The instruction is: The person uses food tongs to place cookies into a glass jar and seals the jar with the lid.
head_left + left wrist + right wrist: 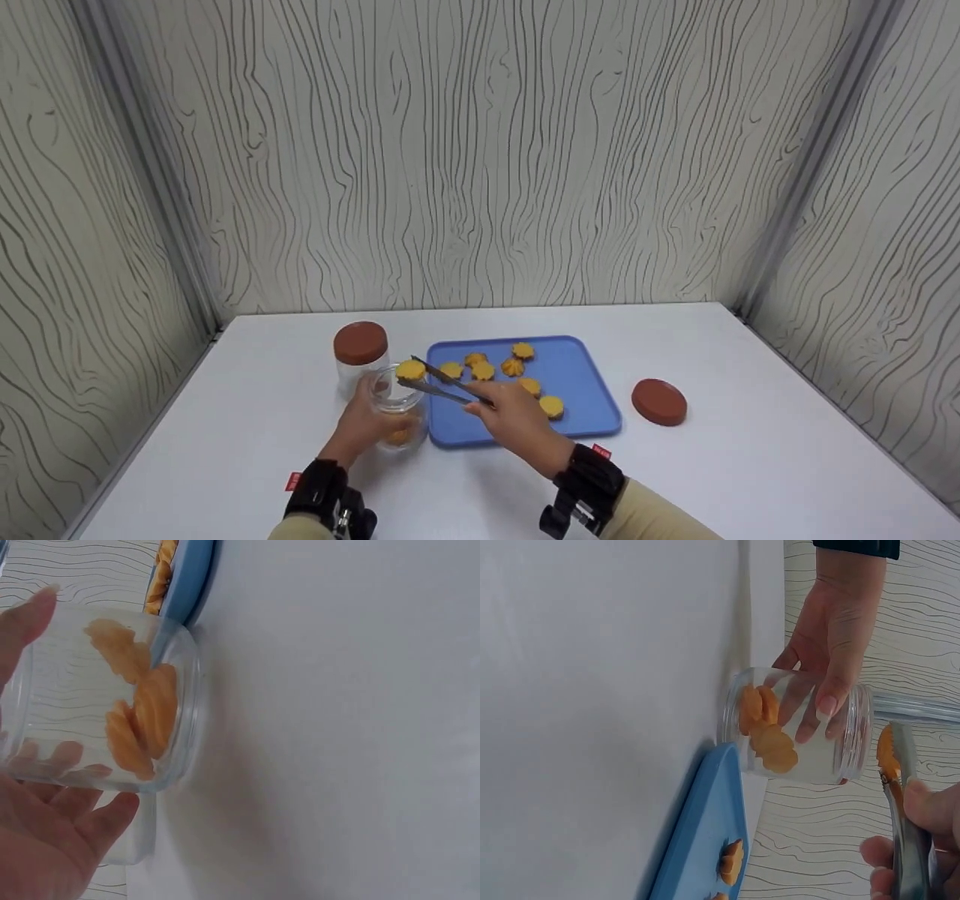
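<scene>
Head view shows a blue tray (574,375) on the white desk (750,457), with yellow-orange cookies (483,371) scattered on it. Just left of the tray, the left hand (366,420) is wrapped around an open clear jar (82,701), which has several cookies at its bottom. The right hand (514,416), over the tray's near left part, grips metal tongs (451,379). Their tips pinch one cookie (410,370), left of the tray and above the jar's mouth. Beyond the open jar, also left of the tray, stands a second jar (361,349) topped with a red-brown lid; a loose red-brown lid (659,402) lies to the right of the tray. Whether the open jar's base touches the desk, I cannot tell.
</scene>
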A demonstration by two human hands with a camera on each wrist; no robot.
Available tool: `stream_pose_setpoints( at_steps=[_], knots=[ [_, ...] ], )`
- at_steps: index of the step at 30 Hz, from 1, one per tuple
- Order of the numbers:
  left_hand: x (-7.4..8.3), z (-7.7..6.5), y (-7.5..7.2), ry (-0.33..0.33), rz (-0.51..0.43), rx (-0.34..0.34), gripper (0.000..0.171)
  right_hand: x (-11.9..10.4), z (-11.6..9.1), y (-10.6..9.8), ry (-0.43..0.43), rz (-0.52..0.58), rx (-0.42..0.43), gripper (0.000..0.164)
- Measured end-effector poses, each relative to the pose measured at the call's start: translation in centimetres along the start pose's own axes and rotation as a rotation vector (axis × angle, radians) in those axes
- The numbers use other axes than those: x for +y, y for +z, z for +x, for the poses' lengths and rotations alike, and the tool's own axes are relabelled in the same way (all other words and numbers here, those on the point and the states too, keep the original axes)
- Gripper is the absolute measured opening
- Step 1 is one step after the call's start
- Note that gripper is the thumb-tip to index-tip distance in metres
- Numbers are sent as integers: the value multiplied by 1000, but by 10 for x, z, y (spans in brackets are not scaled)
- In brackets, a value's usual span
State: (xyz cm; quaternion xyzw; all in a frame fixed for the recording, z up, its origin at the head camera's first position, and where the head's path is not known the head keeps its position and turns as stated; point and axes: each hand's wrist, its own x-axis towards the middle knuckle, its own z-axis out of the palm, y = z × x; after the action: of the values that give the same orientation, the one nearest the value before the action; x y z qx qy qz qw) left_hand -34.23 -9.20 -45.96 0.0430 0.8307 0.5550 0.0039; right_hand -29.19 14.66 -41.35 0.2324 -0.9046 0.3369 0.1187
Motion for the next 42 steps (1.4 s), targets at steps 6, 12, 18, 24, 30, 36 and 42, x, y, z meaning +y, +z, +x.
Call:
stream_pose_setpoints(
  at_steps=[6,12,18,24,30,36,42],
  knots=[
    [3,-1,2,-2,17,6,103,-4,3,2,-7,-21,22,32],
    [4,-2,4,29,8,13,101,-8,6,4,-4,-51,32,33],
    [2,-1,6,67,5,25,94,-4,6,4,-21,-9,49,36],
    [3,0,5,63,23,34,96,2,2,-1,8,28,43,38],
    [3,-2,2,42,23,20,100,9,-1,-5,16,34,51,38],
    [3,-3,0,27,26,10,102,17,-3,-8,-5,29,69,34],
    [2,-4,0,37,32,18,101,20,-7,-11,47,-6,47,38]
  ],
)
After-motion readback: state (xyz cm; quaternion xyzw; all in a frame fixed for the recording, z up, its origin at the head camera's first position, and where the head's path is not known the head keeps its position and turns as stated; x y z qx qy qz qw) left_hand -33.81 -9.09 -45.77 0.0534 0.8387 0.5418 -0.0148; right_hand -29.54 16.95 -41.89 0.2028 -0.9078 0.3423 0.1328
